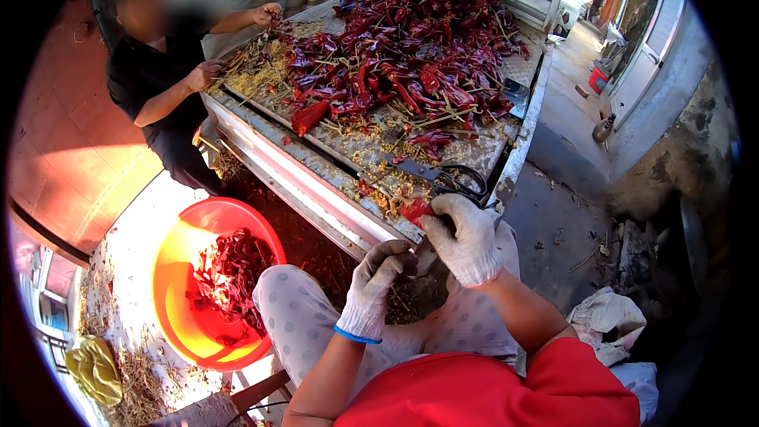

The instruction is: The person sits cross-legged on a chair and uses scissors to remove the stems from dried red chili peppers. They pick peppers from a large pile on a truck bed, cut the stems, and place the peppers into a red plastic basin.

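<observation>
My right hand (pixel 465 240), in a white knit glove, holds a piece of red dried chili (pixel 416 211) at the near edge of a truck bed. To its left, over my lap, is my left hand (pixel 382 279), gloved too, with its fingers curled; whether anything is between them cannot be told. Black-handled scissors (pixel 442 175) lie on the bed just beyond my right hand. A large heap of dried red chilies (pixel 415 41) covers the bed, with yellow seeds and stems around it. Cut red pieces (pixel 234 279) lie in a red plastic basin (pixel 178 323) at the lower left.
Another person (pixel 166 71) sits at the bed's left side, both hands at the stems and seeds. The metal rim (pixel 522 160) of the truck bed (pixel 379 160) runs along the right. A dark flat object (pixel 517 98) lies near it. White sacks (pixel 611 320) stand at the lower right.
</observation>
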### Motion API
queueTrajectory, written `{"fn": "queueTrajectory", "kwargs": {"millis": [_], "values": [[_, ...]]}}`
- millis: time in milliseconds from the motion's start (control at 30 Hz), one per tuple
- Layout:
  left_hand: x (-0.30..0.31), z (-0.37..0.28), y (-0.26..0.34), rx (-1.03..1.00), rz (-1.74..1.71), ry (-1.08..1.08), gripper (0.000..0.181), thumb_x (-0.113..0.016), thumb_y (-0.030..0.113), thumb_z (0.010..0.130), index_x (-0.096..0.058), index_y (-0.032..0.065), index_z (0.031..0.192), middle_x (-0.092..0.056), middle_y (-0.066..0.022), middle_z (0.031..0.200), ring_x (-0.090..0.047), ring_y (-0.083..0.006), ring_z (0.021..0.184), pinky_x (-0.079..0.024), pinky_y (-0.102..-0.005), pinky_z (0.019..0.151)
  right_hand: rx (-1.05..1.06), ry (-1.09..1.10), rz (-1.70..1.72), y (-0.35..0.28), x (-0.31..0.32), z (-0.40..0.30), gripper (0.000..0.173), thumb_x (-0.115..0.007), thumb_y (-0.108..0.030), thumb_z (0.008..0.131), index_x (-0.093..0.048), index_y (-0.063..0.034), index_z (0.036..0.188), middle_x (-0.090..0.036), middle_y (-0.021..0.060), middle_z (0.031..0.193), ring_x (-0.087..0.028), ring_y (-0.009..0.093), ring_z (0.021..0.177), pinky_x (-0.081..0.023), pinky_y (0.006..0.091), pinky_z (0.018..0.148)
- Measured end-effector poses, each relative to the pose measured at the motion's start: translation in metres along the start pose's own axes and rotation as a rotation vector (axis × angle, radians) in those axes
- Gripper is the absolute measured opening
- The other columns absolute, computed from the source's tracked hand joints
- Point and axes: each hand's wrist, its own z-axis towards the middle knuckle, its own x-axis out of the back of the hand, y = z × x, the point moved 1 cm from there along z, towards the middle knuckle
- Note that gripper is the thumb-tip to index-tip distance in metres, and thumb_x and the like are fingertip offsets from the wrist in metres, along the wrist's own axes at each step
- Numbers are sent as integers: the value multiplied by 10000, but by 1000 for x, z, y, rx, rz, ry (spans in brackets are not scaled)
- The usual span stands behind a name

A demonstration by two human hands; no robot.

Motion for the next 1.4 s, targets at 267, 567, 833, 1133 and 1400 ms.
{"fn": "queueTrajectory", "kwargs": {"millis": [267, 567, 833, 1133, 1400], "values": [[-2, -4, -12, -139, 31, 99, 449, -614, 200, 971, -475, 15, 1356, -599, -56, 1213, -578, -145, 1100, -457, -310, 982, 77, -214, -40, -14, -27, -44, 329, -724, -77, 718, -624, -61, 1031, -664, 153, 944, -661, 373, 802, -552, 415, 674], [-14, -5, 6, -215, 353, 101, 388, -544, 60, 933, -498, -9, 1312, -603, -40, 1093, -560, -121, 996, -453, -261, 906, -45, -376, 125, -7, -9, -42, 295, -747, -171, 776, -652, -60, 1033, -679, 146, 916, -669, 356, 829, -543, 416, 687], [-1, 0, 5, -612, 1111, 70, 405, -599, 28, 816, -544, -7, 1215, -664, -180, 953, -672, -343, 862, -533, -369, 766, 65, -341, -16, -20, -4, -16, 253, -733, -254, 823, -680, -99, 1015, -652, 126, 899, -668, 307, 757, -531, 382, 641], [-7, -10, 16, -341, 911, 57, 253, -547, 31, 858, -600, -30, 1098, -650, -111, 853, -620, -234, 791, -497, -316, 732, -311, -309, 469, 2, -27, -28, 202, -680, -146, 888, -675, -23, 1048, -690, 85, 937, -649, 152, 757, -523, 291, 684], [-6, -9, 12, -301, 606, 115, 209, -545, 42, 900, -627, -22, 1081, -622, -12, 815, -573, -96, 744, -472, -247, 691, -954, -192, 1268, -5, -34, -22, 137, -630, -211, 948, -635, -78, 916, -589, -9, 715, -482, 62, 489, -344, 212, 414]]}}
